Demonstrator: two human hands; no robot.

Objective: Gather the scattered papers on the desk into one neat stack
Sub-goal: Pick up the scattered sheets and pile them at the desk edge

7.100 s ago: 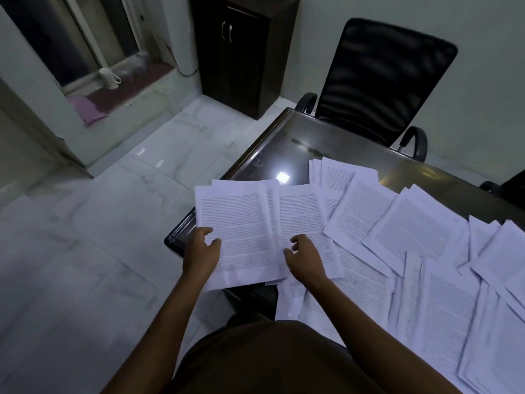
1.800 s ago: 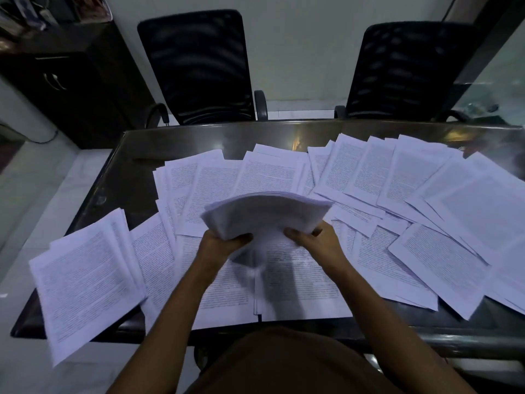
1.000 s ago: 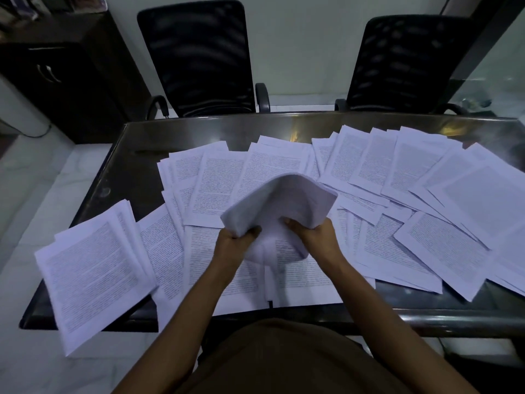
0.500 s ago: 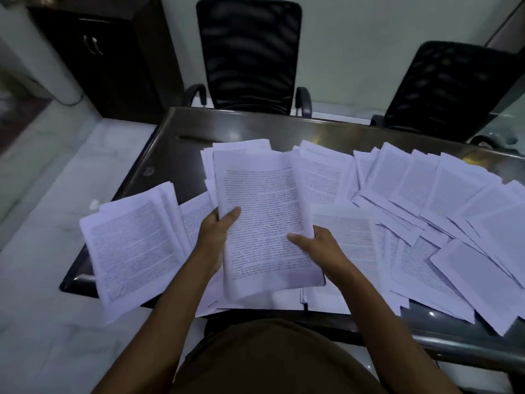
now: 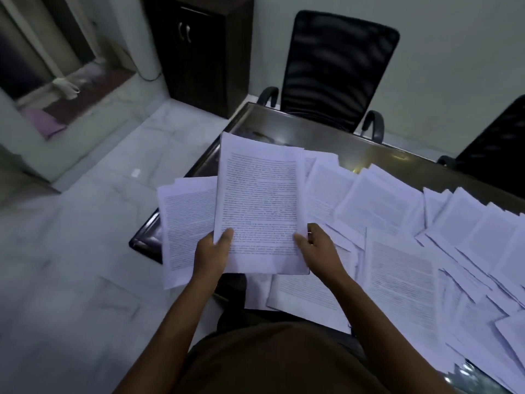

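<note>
I hold a gathered stack of printed papers [image 5: 260, 200] above the desk's left end, text side up. My left hand [image 5: 211, 251] grips its lower left corner with the thumb on top. My right hand [image 5: 318, 248] holds the lower right edge, thumb on the page. A loose sheet pile [image 5: 184, 223] hangs over the desk's left edge beside the stack. Several more scattered papers [image 5: 397, 265] overlap across the dark glass desk [image 5: 284, 132] to the right.
Two black mesh office chairs stand behind the desk, one [image 5: 338, 69] at the centre and one [image 5: 497, 149] at the right edge. A dark wooden cabinet [image 5: 199, 49] stands against the back wall. Pale marble floor [image 5: 71, 251] lies to the left.
The stack, curled between my hands a second ago, is now flat and face up. It has moved left with my hands, toward the pile at the desk's left edge, and my view has turned left.
</note>
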